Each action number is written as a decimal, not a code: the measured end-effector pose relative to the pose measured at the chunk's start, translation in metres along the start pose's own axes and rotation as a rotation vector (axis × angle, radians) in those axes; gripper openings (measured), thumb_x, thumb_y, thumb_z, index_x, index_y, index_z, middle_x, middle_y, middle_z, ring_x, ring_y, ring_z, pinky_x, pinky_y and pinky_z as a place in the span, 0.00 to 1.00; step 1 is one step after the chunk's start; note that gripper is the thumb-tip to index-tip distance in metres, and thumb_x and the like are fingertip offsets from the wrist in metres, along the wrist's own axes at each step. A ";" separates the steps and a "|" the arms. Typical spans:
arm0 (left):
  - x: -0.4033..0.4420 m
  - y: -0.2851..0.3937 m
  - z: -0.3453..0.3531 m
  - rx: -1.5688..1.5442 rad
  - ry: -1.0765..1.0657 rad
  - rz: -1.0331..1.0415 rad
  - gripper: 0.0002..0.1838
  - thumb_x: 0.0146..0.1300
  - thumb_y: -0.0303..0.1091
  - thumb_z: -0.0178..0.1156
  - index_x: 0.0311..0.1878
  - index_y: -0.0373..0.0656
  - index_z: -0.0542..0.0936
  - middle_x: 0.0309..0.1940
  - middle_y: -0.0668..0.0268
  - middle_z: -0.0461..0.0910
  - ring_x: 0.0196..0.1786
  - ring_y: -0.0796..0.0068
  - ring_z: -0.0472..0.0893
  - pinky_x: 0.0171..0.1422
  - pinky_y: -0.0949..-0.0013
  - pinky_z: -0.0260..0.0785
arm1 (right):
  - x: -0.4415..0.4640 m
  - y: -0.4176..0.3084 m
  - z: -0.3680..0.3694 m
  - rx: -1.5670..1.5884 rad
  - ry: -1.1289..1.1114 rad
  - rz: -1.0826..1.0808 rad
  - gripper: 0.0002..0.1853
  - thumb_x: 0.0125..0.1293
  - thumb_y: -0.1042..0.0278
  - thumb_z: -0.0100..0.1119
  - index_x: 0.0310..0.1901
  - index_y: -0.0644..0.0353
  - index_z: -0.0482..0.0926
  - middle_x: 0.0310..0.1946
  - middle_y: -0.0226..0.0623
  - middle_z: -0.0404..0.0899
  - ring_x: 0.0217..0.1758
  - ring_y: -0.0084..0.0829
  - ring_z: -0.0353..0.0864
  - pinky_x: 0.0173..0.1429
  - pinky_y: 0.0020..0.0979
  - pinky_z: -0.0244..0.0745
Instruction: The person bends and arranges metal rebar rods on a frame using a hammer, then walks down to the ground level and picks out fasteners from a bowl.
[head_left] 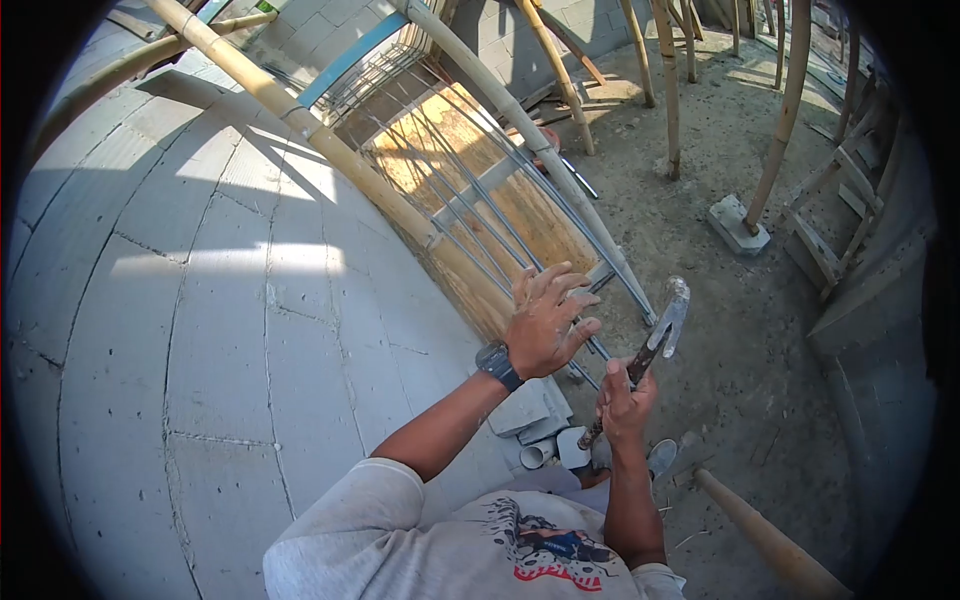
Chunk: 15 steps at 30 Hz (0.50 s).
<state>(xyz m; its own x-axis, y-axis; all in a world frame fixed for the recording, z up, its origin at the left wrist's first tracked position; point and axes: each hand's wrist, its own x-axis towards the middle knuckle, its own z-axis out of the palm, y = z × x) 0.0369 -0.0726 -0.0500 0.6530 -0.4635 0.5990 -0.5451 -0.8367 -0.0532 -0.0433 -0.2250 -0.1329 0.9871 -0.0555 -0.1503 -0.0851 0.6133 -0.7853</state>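
Note:
My right hand (628, 402) is wrapped round the dark handle of a hammer (676, 312), whose worn metal head points up and away from me. To its left, my left hand (550, 325) is raised with fingers spread and holds nothing. A dark watch (498, 365) is strapped round that wrist. Beyond the left hand, long thin steel rods (470, 190) run away from me, partly hidden by it. Under the rods lies a wooden board (450, 140). Whether the left fingers touch any rod I cannot tell.
A grey block wall (210, 330) fills the left side, with a bamboo pole (365, 185) along it. Several upright bamboo props (668, 100) stand on the rough floor (740, 370). One rests on a concrete block (738, 225). Near my feet lies a white pipe piece (535, 456).

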 end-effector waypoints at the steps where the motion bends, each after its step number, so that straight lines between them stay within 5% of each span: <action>1: 0.003 0.001 0.001 -0.084 -0.121 0.102 0.17 0.69 0.51 0.57 0.47 0.47 0.80 0.38 0.64 0.79 0.41 0.62 0.80 0.50 0.59 0.70 | 0.000 -0.002 0.001 0.012 -0.010 -0.003 0.14 0.69 0.60 0.64 0.36 0.58 0.70 0.15 0.22 0.67 0.13 0.14 0.64 0.17 0.20 0.58; 7: 0.011 -0.018 0.018 -0.277 -0.748 0.290 0.21 0.69 0.55 0.54 0.30 0.48 0.75 0.25 0.66 0.77 0.31 0.59 0.80 0.34 0.55 0.71 | -0.002 -0.002 0.004 0.047 0.010 0.029 0.14 0.69 0.59 0.64 0.36 0.58 0.70 0.16 0.21 0.68 0.14 0.13 0.64 0.18 0.21 0.59; 15: 0.002 -0.026 0.026 -0.287 -0.611 0.497 0.25 0.66 0.61 0.56 0.28 0.47 0.71 0.24 0.66 0.72 0.27 0.60 0.79 0.25 0.58 0.68 | -0.012 0.037 -0.036 -0.177 -0.022 -0.128 0.21 0.69 0.46 0.62 0.39 0.58 0.71 0.21 0.21 0.67 0.17 0.12 0.62 0.20 0.20 0.56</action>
<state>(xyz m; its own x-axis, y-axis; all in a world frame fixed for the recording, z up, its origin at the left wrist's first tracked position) 0.0662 -0.0594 -0.0683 0.4267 -0.9042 0.0168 -0.9032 -0.4252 0.0583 -0.0632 -0.2294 -0.1820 0.9939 -0.1056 -0.0315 0.0200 0.4541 -0.8907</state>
